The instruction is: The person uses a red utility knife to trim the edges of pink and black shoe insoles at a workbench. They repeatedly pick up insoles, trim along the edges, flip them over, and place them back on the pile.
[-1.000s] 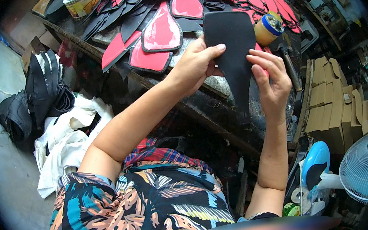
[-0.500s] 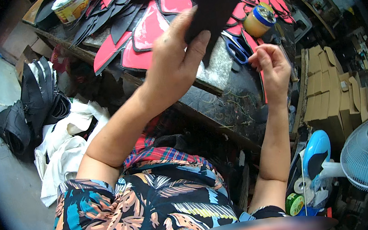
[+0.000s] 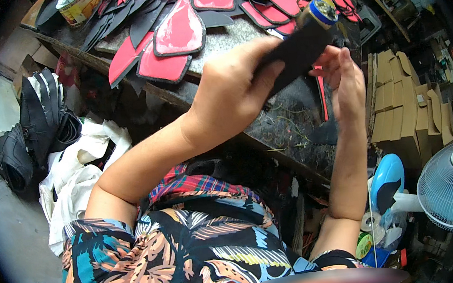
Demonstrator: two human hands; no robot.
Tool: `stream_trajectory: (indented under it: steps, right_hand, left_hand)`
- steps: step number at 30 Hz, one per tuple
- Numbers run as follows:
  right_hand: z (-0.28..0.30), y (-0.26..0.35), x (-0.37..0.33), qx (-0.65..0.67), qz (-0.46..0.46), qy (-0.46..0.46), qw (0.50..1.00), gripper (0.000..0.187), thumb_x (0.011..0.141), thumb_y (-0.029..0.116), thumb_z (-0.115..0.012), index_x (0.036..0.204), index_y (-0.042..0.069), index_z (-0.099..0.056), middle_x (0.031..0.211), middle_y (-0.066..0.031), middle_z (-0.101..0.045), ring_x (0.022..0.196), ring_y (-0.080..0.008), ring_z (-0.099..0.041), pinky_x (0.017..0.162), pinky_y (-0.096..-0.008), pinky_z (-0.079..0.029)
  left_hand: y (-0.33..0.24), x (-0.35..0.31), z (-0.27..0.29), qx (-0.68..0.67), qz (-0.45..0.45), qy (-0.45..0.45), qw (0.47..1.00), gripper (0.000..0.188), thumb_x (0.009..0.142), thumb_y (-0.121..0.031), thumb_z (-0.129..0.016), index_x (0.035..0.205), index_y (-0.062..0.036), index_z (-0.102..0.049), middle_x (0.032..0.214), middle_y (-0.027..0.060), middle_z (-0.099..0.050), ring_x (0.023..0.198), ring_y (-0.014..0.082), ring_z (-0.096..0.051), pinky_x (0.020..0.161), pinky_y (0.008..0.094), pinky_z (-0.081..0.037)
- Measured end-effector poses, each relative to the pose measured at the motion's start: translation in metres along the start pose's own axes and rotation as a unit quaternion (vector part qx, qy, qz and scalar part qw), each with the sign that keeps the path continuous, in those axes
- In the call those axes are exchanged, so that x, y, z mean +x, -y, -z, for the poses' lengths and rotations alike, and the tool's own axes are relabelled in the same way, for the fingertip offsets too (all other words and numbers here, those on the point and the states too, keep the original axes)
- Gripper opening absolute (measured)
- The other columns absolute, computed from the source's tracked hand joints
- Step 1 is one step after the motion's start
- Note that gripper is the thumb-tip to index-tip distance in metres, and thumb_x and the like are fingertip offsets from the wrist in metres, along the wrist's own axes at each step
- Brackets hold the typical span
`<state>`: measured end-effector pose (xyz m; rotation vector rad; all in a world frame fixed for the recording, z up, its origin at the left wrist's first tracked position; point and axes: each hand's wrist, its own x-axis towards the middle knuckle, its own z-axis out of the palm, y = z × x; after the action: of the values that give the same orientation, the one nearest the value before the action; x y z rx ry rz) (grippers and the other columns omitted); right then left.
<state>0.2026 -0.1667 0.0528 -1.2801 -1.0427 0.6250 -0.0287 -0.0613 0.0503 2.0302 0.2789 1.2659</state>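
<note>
Left hand (image 3: 234, 84) has the black piece (image 3: 304, 50) pinched, thumb against fingers, up over the table (image 3: 292, 128). Its long axis slants near-left to far-right, pointing at the blue-rimmed jar (image 3: 324, 12). Right hand (image 3: 346, 80) is nearer that far end, fingers loosely bent, seemingly holding nothing; can't tell if they touch.

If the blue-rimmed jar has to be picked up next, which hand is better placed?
Probably the right hand: it looks free, fingers half open, just below the jar in the picture. The left hand grips the black piece.
</note>
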Motion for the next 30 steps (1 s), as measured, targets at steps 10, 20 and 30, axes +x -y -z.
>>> stream_trajectory:
  steps: [10,20,30]
  right_hand:
    - [-0.046,0.033,-0.002,-0.160,0.008,0.066,0.985,0.020,0.101,0.014,-0.057,0.112,-0.002,-0.063,0.091,0.0005,-0.063,0.084,-0.0048,-0.053,0.074,-0.0218,-0.044]
    - [-0.061,0.034,-0.006,-0.240,0.169,-0.029,0.955,0.016,0.089,0.006,-0.072,0.104,0.001,-0.071,0.081,-0.0006,-0.067,0.073,-0.0049,-0.058,0.066,-0.0208,-0.048]
    - [-0.052,0.029,-0.004,-0.134,0.082,0.035,0.987,0.012,0.094,0.009,-0.065,0.101,0.001,-0.069,0.087,-0.0024,-0.067,0.075,-0.0075,-0.059,0.068,-0.0221,-0.048]
  left_hand:
    - [0.029,0.009,-0.004,-0.185,0.093,-0.040,0.978,0.073,0.090,-0.013,-0.072,0.149,-0.0059,-0.030,0.131,0.0146,-0.052,0.107,0.0172,-0.058,0.087,0.0271,-0.050]
    - [0.023,0.006,-0.012,-0.198,0.166,0.019,0.966,0.021,0.092,-0.012,-0.068,0.106,0.0036,-0.069,0.087,0.0059,-0.071,0.079,0.0058,-0.061,0.071,0.0236,-0.051]
    - [0.020,-0.002,-0.018,-0.171,0.135,-0.002,0.976,0.018,0.091,-0.010,-0.068,0.103,0.0033,-0.069,0.081,0.0097,-0.072,0.074,0.0066,-0.063,0.066,0.0244,-0.051]
